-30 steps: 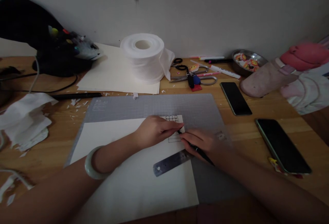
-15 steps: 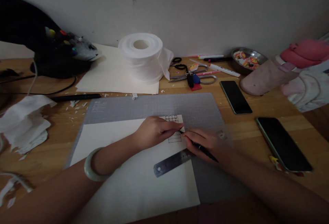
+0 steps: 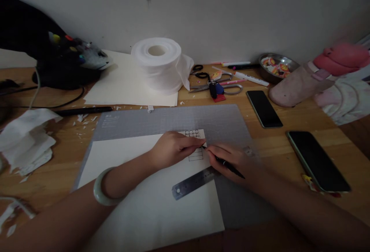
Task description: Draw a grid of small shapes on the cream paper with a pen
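Observation:
My right hand (image 3: 228, 160) grips a black pen (image 3: 231, 166), its tip at a small inked grid (image 3: 195, 157) near the right edge of a large white sheet of paper (image 3: 138, 213). My left hand (image 3: 175, 150) rests on the sheet just left of the pen tip, thumb and fingers pressed together; whatever is between them is hidden. It covers part of the drawing, where rows of small rounded shapes show above the fingers. A metal ruler (image 3: 187, 186) lies slanted on the sheet, its far part under my right hand. Beneath the paper is a grey cutting mat (image 3: 138, 121).
Behind the mat stand a toilet paper roll (image 3: 156, 67), scissors (image 3: 231, 89) and a metal bowl (image 3: 277, 76) of wrapped sweets. Two phones (image 3: 264, 109) and a pink bottle (image 3: 300, 82) are on the right. Crumpled tissue (image 3: 29, 136) and paper scraps lie on the left.
The whole view has shifted very slightly. Both hands, the pen, paper and ruler keep nearly the same places relative to each other.

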Demonstrator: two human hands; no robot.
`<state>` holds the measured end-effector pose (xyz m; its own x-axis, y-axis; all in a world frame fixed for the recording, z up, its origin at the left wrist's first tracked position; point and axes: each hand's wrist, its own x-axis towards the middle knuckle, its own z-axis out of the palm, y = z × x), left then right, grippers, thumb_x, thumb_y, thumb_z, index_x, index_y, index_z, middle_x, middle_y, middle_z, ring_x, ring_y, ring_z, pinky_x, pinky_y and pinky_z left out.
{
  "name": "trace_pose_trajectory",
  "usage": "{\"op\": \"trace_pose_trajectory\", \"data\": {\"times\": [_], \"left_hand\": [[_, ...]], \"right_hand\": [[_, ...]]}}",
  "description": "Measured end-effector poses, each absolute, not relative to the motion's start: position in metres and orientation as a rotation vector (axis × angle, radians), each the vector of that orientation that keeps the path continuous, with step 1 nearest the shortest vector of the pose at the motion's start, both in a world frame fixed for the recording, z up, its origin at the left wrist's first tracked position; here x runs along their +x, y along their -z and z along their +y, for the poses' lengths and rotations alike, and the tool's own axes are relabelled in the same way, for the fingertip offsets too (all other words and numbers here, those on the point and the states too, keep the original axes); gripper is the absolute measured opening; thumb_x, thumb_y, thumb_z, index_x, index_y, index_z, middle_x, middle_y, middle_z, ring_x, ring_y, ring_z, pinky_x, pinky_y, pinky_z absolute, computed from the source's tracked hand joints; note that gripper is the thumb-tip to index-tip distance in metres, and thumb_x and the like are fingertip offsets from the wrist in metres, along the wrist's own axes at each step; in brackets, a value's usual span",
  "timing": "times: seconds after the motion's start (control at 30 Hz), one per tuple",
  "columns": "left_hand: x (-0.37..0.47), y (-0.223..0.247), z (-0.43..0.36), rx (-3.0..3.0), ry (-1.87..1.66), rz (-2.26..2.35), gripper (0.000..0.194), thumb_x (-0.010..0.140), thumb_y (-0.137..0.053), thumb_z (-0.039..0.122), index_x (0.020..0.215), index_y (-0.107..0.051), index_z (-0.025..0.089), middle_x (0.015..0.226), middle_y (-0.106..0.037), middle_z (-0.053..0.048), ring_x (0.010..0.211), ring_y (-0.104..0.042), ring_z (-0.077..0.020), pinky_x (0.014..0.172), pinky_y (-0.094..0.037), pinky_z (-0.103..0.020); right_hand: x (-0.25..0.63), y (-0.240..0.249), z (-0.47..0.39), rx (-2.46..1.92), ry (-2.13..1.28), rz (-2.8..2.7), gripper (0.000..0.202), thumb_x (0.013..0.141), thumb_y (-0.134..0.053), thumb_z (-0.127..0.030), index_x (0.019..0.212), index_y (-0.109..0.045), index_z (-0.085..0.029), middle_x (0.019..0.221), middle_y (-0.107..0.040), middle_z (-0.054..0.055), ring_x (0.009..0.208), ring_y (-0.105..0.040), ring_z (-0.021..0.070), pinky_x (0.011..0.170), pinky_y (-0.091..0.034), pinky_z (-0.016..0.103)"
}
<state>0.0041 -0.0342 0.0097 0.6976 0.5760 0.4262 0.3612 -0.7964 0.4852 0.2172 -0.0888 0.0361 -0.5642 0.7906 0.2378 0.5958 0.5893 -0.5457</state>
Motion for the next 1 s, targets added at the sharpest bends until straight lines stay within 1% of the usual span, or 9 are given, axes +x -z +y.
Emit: {"op": "trace_pose_trajectory", "data": {"times": [0.07, 0.13, 0.23, 0.37, 0.53, 0.7, 0.83, 1.0], "left_hand": [[0.004, -0.009, -0.034, 2.542, -0.811, 0.727, 0.029, 0.095, -0.043, 0.029, 0.109, -0.066, 0.019, 0.077, -0.073, -0.003, 0.062, -0.068, -0.0127, 0.055, -0.047, -0.020], [0.004, -0.009, -0.034, 2.537, -0.815, 0.727, 0.029, 0.095, -0.043, 0.030, 0.108, -0.066, 0.018, 0.076, -0.073, -0.003, 0.061, -0.068, -0.0128, 0.055, -0.047, -0.020], [0.005, -0.009, -0.034, 2.537, -0.821, 0.727, 0.029, 0.095, -0.042, 0.029, 0.107, -0.067, 0.018, 0.075, -0.073, -0.003, 0.060, -0.067, -0.0122, 0.053, -0.046, -0.020], [0.005, -0.009, -0.034, 2.548, -0.830, 0.723, 0.028, 0.096, -0.043, 0.029, 0.107, -0.066, 0.019, 0.074, -0.073, -0.002, 0.058, -0.066, -0.0117, 0.052, -0.044, -0.019], [0.004, -0.010, -0.033, 2.616, -0.833, 0.676, 0.028, 0.096, -0.042, 0.027, 0.108, -0.066, 0.017, 0.073, -0.072, -0.003, 0.058, -0.066, -0.0120, 0.052, -0.045, -0.021], [0.004, -0.010, -0.033, 2.668, -0.882, 0.642, 0.028, 0.096, -0.042, 0.025, 0.106, -0.066, 0.015, 0.067, -0.070, -0.002, 0.054, -0.063, -0.0111, 0.049, -0.043, -0.021], [0.004, -0.010, -0.033, 2.663, -0.844, 0.648, 0.028, 0.096, -0.041, 0.024, 0.108, -0.065, 0.016, 0.070, -0.071, -0.003, 0.056, -0.064, -0.0113, 0.052, -0.046, -0.021], [0.004, -0.011, -0.033, 2.663, -0.833, 0.675, 0.029, 0.096, -0.041, 0.026, 0.108, -0.066, 0.017, 0.071, -0.072, -0.002, 0.056, -0.065, -0.0121, 0.052, -0.045, -0.021]], "right_hand": [[0.219, -0.033, -0.088, -1.100, -0.626, -2.308, 0.019, 0.090, -0.043, -0.018, 0.091, -0.063, -0.015, 0.083, -0.068, 0.006, 0.075, -0.063, 0.0137, 0.069, -0.049, 0.025], [0.219, -0.028, -0.086, -1.136, -0.651, -2.212, 0.018, 0.090, -0.045, -0.020, 0.087, -0.063, -0.017, 0.082, -0.068, 0.004, 0.074, -0.062, 0.0128, 0.068, -0.049, 0.024], [0.219, -0.020, -0.082, -1.255, -0.654, -1.995, 0.021, 0.090, -0.046, -0.024, 0.078, -0.063, -0.019, 0.073, -0.067, 0.002, 0.068, -0.062, 0.0124, 0.064, -0.048, 0.023], [0.217, -0.011, -0.077, -1.354, -0.765, -1.803, 0.025, 0.090, -0.047, -0.028, 0.074, -0.064, -0.020, 0.065, -0.065, 0.000, 0.059, -0.060, 0.0120, 0.055, -0.046, 0.023], [0.218, -0.009, -0.074, -1.384, -0.812, -1.832, 0.030, 0.090, -0.046, -0.031, 0.069, -0.062, -0.019, 0.065, -0.063, 0.000, 0.059, -0.059, 0.0121, 0.056, -0.046, 0.023], [0.218, -0.012, -0.074, -1.403, -0.780, -1.866, 0.029, 0.090, -0.046, -0.031, 0.069, -0.063, -0.019, 0.064, -0.062, 0.001, 0.059, -0.057, 0.0123, 0.056, -0.045, 0.024], [0.218, -0.013, -0.075, -1.418, -0.773, -1.893, 0.031, 0.090, -0.044, -0.031, 0.069, -0.063, -0.019, 0.063, -0.061, 0.000, 0.059, -0.056, 0.0126, 0.055, -0.045, 0.024], [0.217, -0.013, -0.075, -1.397, -0.860, -1.847, 0.029, 0.089, -0.045, -0.031, 0.069, -0.062, -0.019, 0.062, -0.062, 0.001, 0.059, -0.058, 0.0135, 0.054, -0.046, 0.025]]}}
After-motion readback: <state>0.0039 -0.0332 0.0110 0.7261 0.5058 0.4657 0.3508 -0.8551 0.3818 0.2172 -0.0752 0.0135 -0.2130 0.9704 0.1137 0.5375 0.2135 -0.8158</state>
